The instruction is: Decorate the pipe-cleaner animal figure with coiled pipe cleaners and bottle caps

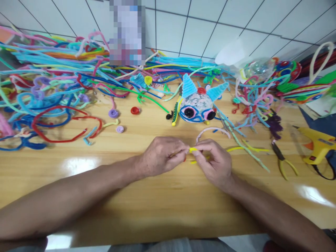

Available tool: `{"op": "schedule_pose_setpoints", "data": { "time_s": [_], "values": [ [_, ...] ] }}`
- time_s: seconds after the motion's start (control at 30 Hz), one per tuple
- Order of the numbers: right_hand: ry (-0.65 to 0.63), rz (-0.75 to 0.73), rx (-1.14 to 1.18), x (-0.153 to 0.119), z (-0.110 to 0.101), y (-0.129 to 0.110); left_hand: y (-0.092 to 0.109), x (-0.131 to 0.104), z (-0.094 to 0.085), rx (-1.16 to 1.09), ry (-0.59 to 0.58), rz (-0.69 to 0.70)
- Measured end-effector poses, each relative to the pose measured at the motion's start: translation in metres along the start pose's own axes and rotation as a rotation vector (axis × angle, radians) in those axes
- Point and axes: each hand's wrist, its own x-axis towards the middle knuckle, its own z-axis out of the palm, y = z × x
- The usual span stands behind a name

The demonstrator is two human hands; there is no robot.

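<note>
And across this glossy pale-brown wooden surface [157,213]: multicoloured fuzzy stems [60,57] tangled along the far left, a round speckled figure with pointed blue ears [196,101] beyond the middle, yellow-handled metal pliers [279,155] and a yellow plastic glue gun [317,143] out right!

Glue gun [317,143]: yellow, right side of counter [162,213]
Pliers [281,158]: yellow handles, left of glue gun
Tiles [170,31]: white, dark joints

- Your left hand [160,155] and right hand [215,162] are completely bare.
- Your left forearm [78,192] and right forearm [273,206] are bare as far as they show.
- You wear grey, lightly creased fabric clothing [173,246], visible as a strip at the bottom edge.
</note>
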Motion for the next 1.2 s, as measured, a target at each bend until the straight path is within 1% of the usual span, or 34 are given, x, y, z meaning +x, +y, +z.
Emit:
{"op": "schedule_pose_setpoints", "data": {
  "time_s": [0.1, 0.2, 0.37, 0.5, 0.57, 0.67, 0.93, 1.03, 1.2],
  "values": [
    [-0.011, 0.012, 0.004, -0.0004, 0.0002, 0.0007, 0.0004, -0.0004, -0.0003, -0.006, -0.009, -0.021],
    [-0.025, 0.053, 0.041, -0.0015, 0.0008, 0.0016, 0.0023, -0.0003, -0.0001, -0.051, -0.007, -0.094],
    [-0.05, 0.184, 0.145, -0.0038, 0.0026, 0.0031, 0.0059, 0.0011, 0.002, -0.187, 0.022, -0.318],
    [-0.087, 0.247, 0.184, -0.0041, 0.0033, 0.005, 0.0066, 0.002, 0.001, -0.356, -0.009, -0.523],
    [-0.091, 0.261, 0.19, -0.0042, 0.0031, 0.0061, 0.0063, 0.0022, 0.0001, -0.408, -0.031, -0.579],
    [-0.092, 0.27, 0.197, -0.0049, 0.0026, 0.0072, 0.0057, 0.0023, -0.0006, -0.426, -0.049, -0.598],
    [-0.088, 0.295, 0.194, -0.0049, 0.002, 0.0069, 0.0055, 0.0032, -0.0017, -0.395, -0.071, -0.584],
    [-0.095, 0.314, 0.193, -0.005, 0.0028, 0.0081, 0.0056, 0.0033, -0.0011, -0.368, -0.07, -0.561],
    [-0.096, 0.323, 0.206, -0.006, 0.0042, 0.01, 0.0056, 0.0023, 0.0005, -0.304, -0.032, -0.486]
  ]
}}
